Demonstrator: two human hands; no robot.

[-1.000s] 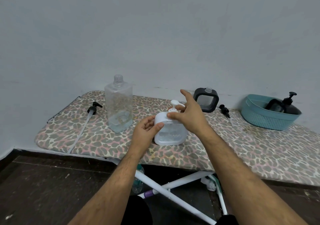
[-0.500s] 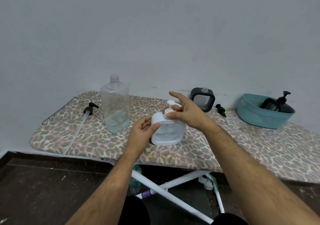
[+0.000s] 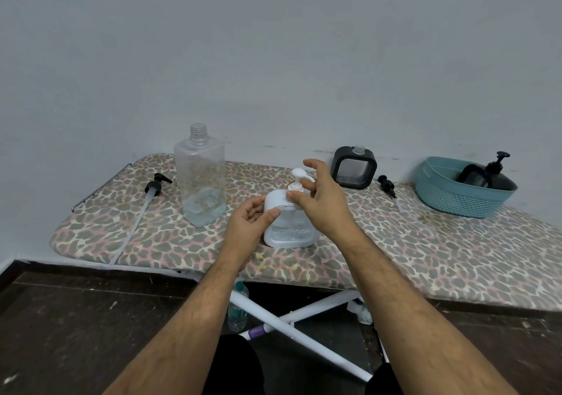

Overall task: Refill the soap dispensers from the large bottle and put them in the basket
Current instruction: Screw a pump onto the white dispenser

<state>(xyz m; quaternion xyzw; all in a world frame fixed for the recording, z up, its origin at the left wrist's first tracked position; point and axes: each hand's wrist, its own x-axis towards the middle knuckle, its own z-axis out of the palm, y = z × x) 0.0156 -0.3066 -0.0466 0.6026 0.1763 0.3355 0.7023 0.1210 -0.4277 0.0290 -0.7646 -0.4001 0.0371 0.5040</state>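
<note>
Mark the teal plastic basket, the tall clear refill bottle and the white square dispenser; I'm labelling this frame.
teal plastic basket [image 3: 456, 201], head view, front wall
tall clear refill bottle [image 3: 199, 178], head view, body
white square dispenser [image 3: 289, 233], head view, lower body

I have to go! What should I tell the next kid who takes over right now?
Left hand grips the white dispenser standing on the board. Right hand pinches its pump collar.
Done: one black dispenser is in the teal basket.
Left: finish the white one's pump and basket it; fill the open black dispenser from the large bottle, fit its pump, basket it.
</note>
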